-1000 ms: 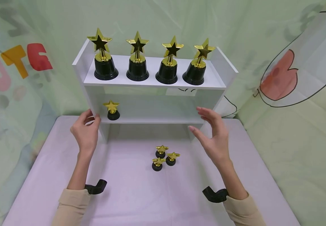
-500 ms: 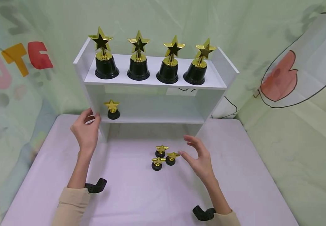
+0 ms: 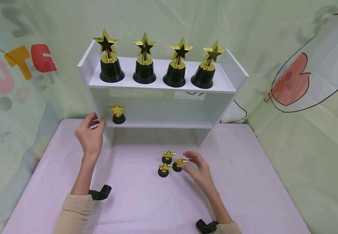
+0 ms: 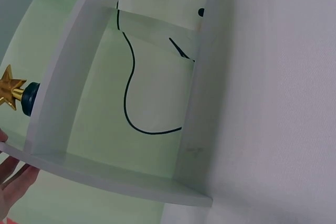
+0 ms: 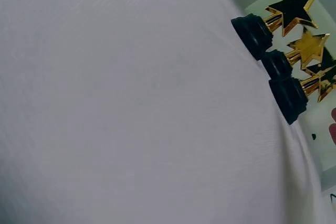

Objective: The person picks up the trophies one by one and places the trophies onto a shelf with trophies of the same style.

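My left hand [image 3: 90, 136] grips the left side panel of a white two-tier shelf [image 3: 160, 125]. In the left wrist view its fingers [image 4: 21, 182] lie on one side of the panel edge and the thumb on the other. Three small gold-star trophies with black bases stand close together on the table: a rear one [image 3: 167, 157], a front-left one [image 3: 163, 170] and a right one [image 3: 177, 165]. Beside the right trophy is my right hand [image 3: 199, 172], thumb and fingers apart, thumb tip close to its base; contact is unclear. The right wrist view shows trophies [image 5: 291, 64] but no hand.
Several larger star trophies [image 3: 144, 65] line the shelf's top tier. One small trophy [image 3: 118, 114] stands at the left end of the middle tier. A pale cloth covers the table [image 3: 139, 208]; printed curtains [image 3: 297, 130] hang around it.
My right hand has come down and left from the shelf's right side to the small trophies on the table. My left hand has stayed on the shelf's side panel.
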Available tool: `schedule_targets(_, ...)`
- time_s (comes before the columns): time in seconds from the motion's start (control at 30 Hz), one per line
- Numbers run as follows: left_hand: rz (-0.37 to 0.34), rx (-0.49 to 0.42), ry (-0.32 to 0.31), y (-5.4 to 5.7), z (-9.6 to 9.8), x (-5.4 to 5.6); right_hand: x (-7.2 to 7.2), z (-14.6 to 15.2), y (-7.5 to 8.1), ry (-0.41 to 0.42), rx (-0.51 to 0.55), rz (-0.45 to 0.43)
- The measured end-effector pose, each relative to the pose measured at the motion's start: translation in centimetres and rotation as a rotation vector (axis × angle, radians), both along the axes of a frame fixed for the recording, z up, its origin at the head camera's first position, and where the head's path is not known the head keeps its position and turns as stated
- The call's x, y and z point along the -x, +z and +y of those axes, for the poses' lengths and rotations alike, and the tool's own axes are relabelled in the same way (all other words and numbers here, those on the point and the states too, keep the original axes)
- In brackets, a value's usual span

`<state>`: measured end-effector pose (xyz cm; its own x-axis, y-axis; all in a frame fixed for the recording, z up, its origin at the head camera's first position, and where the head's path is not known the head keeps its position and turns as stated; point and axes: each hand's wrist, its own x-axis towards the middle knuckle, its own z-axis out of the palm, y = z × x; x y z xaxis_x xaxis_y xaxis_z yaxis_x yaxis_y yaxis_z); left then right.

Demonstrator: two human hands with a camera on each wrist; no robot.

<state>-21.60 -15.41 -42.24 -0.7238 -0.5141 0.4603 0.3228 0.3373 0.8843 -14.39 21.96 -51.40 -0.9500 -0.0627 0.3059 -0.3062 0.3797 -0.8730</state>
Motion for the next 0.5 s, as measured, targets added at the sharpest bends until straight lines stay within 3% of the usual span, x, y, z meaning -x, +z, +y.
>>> schedule_targets(0.17,0.006,0.005,-0.006,0.1,0.1,-0.1,0.5,0.3,-1.9,0.029,0.019,0.018)
schedule_targets(0.5,0.006,0.006,0.002,0.0,0.0,0.1,0.6,0.1,-2.9,-0.009,-0.003,-0.047)
